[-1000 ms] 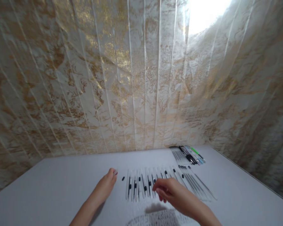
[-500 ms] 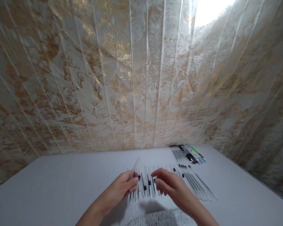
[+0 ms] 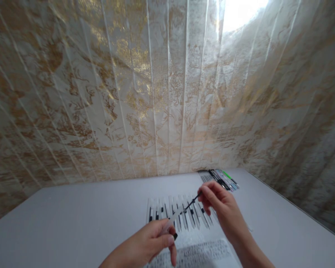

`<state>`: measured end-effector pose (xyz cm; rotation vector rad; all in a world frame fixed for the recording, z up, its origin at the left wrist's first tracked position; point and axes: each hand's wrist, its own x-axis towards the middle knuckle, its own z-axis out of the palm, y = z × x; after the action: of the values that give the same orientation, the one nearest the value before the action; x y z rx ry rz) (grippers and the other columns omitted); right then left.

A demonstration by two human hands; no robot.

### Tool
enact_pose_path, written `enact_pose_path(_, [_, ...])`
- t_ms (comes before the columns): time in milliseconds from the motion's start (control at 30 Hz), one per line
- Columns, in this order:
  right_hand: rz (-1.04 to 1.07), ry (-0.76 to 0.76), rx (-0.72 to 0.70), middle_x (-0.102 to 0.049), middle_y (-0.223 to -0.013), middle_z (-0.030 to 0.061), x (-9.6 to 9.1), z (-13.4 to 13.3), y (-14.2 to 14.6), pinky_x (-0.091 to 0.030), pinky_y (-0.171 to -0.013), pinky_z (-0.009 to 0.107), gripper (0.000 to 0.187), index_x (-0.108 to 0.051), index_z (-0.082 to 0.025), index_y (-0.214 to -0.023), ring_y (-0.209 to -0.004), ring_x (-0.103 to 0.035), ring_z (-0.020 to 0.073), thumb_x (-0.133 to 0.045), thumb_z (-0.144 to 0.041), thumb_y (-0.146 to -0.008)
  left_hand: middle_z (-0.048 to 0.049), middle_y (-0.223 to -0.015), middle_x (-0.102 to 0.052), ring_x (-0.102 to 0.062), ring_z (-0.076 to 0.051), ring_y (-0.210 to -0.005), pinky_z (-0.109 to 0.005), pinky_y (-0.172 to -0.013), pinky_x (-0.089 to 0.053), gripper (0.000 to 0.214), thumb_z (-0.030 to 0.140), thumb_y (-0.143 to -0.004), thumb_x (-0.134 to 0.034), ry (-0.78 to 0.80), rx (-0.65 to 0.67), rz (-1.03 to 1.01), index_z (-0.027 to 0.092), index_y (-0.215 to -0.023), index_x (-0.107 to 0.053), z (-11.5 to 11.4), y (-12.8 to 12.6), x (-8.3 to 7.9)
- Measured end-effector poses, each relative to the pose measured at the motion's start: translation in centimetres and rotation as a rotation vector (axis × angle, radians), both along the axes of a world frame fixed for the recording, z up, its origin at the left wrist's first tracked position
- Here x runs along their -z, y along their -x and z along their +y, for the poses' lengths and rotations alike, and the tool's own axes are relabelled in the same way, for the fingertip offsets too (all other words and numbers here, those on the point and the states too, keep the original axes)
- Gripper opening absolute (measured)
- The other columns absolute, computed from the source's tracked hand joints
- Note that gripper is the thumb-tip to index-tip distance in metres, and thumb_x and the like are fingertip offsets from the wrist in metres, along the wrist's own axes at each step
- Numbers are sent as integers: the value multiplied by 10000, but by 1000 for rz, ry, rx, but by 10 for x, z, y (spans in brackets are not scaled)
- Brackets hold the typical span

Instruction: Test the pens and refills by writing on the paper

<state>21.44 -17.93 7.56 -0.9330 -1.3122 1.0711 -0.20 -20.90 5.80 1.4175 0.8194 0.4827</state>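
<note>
My left hand [image 3: 149, 240] is closed around a translucent white pen barrel [image 3: 173, 217] that slants up to the right. A small black cap [image 3: 175, 236] sticks out between its fingers. In my right hand [image 3: 220, 203], thumb and fingertips pinch the upper end of a thin dark pen refill [image 3: 193, 201]. The refill's lower end lines up with the barrel's open top; whether it is inside, I cannot tell. Under both hands lies a row of clear barrels [image 3: 149, 204] with dark refills and small black caps [image 3: 162, 209] among them.
At the back right of the white table [image 3: 86, 216] lie several pens [image 3: 226, 180], one bright green, beside a group of thin sticks. A sheet covered in handwriting [image 3: 203, 250] lies at the front. A patterned gold-and-white curtain [image 3: 145, 111] hangs behind the table.
My left hand has come lower and nearer with the barrel. My right hand has taken hold of a refill and brought it up to the barrel's top. The view has shifted slightly.
</note>
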Motion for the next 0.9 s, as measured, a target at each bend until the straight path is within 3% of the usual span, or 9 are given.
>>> enact_pose_path(133, [65,-81,133,-612,-640,-17,-13,-3,-19,-385,-435,173,296,-591,-174,-790,-480,-473,72,-656,-460,-824,15,-687,-655,-217,-69,-426,-233,-406,-132,258,423,-850,-513,-5,9,51,173,-907,-480,0,1,2])
enact_pose_path(367, [2,-63,44,-630,-637,-12,-7,-6,-5,-340,-425,178,280,-577,-170,-776,-436,-426,52,-626,-434,-854,27,-663,-626,-253,-79,-464,-220,-424,-164,222,393,-869,-510,-17,14,54,177,-908,-478,-2,-2,0])
enact_pose_path(500, [-111,20,-145,-597,-637,-12,-2,-12,12,-321,-422,187,291,-599,-165,-784,-458,-396,61,-616,-447,-850,31,-668,-623,-230,-71,-449,-220,-422,-159,208,384,-884,-520,-11,17,-2,181,-903,-476,-2,-2,1])
enact_pose_path(667, [-242,102,-375,-530,-765,-26,4,-20,22,-355,-468,185,386,-589,-221,-1113,-602,-465,95,-703,-397,-789,4,-689,-613,-244,-58,-439,-228,-415,-136,313,477,-877,-538,-36,-51,-150,168,-892,-491,0,-3,1])
enact_pose_path(767, [-298,77,-420,-556,-771,-14,5,-23,26,-411,-555,217,247,-650,-205,-959,-639,-508,107,-712,-368,-785,29,-645,-538,-234,-53,-445,-223,-418,-139,370,528,-846,-568,2,-82,-229,166,-871,-496,1,-5,-1])
enact_pose_path(833, [-311,32,-388,-576,-771,-1,5,-23,27,-435,-600,237,168,-662,-187,-804,-672,-534,121,-710,-347,-783,49,-622,-493,-229,-52,-448,-221,-425,-148,393,558,-830,-576,39,-100,-240,177,-854,-480,1,-6,0])
enact_pose_path(900, [-268,23,-353,-589,-765,7,2,-21,26,-443,-574,232,167,-648,-181,-772,-678,-546,127,-702,-339,-783,61,-615,-461,-245,-58,-463,-218,-437,-170,398,572,-824,-571,59,-105,-240,192,-849,-457,1,-5,3])
